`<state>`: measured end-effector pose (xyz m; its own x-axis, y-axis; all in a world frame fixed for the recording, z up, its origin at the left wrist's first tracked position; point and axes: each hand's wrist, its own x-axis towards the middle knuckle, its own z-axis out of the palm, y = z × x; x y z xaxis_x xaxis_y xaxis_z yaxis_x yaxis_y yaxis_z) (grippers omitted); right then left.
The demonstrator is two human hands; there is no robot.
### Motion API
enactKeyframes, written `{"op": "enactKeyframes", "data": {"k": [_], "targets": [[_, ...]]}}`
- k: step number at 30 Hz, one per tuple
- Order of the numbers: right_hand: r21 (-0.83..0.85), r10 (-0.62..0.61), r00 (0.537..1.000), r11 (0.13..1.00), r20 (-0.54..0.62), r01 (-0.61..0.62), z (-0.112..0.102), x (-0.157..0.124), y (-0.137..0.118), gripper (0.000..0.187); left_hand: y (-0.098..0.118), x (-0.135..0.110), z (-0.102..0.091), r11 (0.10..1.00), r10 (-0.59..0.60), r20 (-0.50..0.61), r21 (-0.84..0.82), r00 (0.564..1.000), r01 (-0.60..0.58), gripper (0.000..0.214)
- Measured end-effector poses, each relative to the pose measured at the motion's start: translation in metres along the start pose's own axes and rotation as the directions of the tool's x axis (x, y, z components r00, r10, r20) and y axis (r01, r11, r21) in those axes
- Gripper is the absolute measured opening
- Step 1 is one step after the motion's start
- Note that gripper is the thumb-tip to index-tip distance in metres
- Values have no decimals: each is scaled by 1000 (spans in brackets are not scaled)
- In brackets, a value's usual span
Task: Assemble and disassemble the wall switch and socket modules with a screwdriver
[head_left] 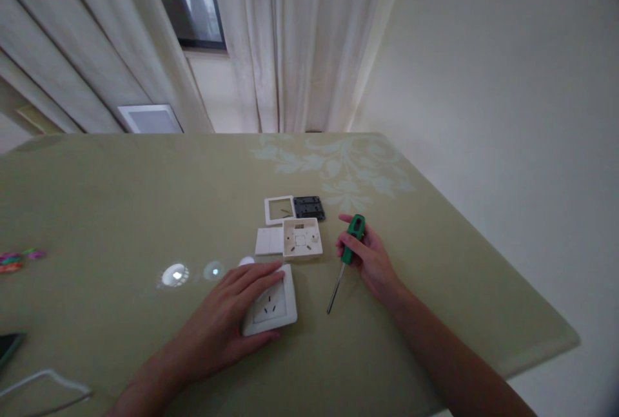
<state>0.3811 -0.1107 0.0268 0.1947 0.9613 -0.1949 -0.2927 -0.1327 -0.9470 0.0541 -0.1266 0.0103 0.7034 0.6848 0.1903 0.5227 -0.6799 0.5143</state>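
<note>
My left hand (pixel 242 307) is closed around the left side of a white wall socket (pixel 275 307), whose slotted face is turned up towards me. A screwdriver (pixel 355 233) with a green handle is in my right hand (pixel 374 262), its metal shaft slanting down and left over the table. Just beyond the socket lies an open white mounting box (pixel 302 240), with a white switch plate (pixel 269 241) touching its left side. Behind these are a white square frame (pixel 267 212), with small screws inside its opening, and a black plastic plate (pixel 309 208).
The pale green tabletop (pixel 120 211) carries a leaf pattern near its far edge. Small colourful items (pixel 17 259) lie at the far left. A white cable (pixel 48 375) and a dark flat object (pixel 8 346) are at the lower left. A wall (pixel 507 146) runs along the right.
</note>
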Motion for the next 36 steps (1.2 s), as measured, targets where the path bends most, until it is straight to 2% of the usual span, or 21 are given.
{"op": "enactKeyframes", "data": {"k": [3,6,8,9,10,11,13,17,19,21,23,26,28,29,32,34,36], "targets": [[20,-60,998,998,-34,60,-6,1,-12,67,11,6,12,998,33,34,-57,999,-31,100],[47,-191,974,979,-124,198,-27,5,-39,65,32,16,29,994,96,90,-65,991,-90,105],[69,-308,922,941,-236,332,-50,9,-60,63,50,29,40,988,152,153,-43,976,-147,101],[79,-362,881,912,-305,402,-63,12,-68,57,58,37,46,983,181,192,-33,964,-178,99],[87,-415,819,871,-397,483,-75,15,-76,50,66,48,52,978,209,221,-24,953,-209,98],[89,-449,747,827,-491,556,-88,19,-81,43,73,62,58,970,240,235,-20,942,-242,97],[91,-455,669,784,-588,614,-109,26,-86,30,83,97,73,949,311,225,-20,923,-315,91],[81,-447,587,746,-675,661,-138,38,-85,22,96,188,108,947,308,174,37,935,-319,86],[49,-471,524,709,-709,703,-146,43,-83,25,102,231,124,951,289,151,66,945,-301,83],[5,-508,462,669,-727,743,-149,47,-81,30,108,264,134,953,275,137,93,952,-289,81],[-35,-555,431,641,-712,767,-148,51,-78,35,114,282,138,952,267,127,119,955,-282,79],[-92,-646,450,627,-617,774,-138,54,-71,35,119,278,133,944,267,118,166,956,-285,102],[-154,-715,462,613,-524,774,-126,53,-64,30,115,259,122,937,263,100,211,960,-279,121],[-195,-750,466,603,-469,773,-118,51,-59,26,109,247,113,934,255,90,235,963,-269,120],[-346,-837,475,546,-272,763,-91,38,-46,14,75,205,73,928,202,78,303,976,-217,101],[-432,-862,491,493,-126,755,-70,27,-36,6,42,178,41,930,111,46,346,993,-120,99],[-479,-854,519,449,18,754,-50,17,-26,7,11,151,13,927,10,10,375,1000,-13,98]]}}
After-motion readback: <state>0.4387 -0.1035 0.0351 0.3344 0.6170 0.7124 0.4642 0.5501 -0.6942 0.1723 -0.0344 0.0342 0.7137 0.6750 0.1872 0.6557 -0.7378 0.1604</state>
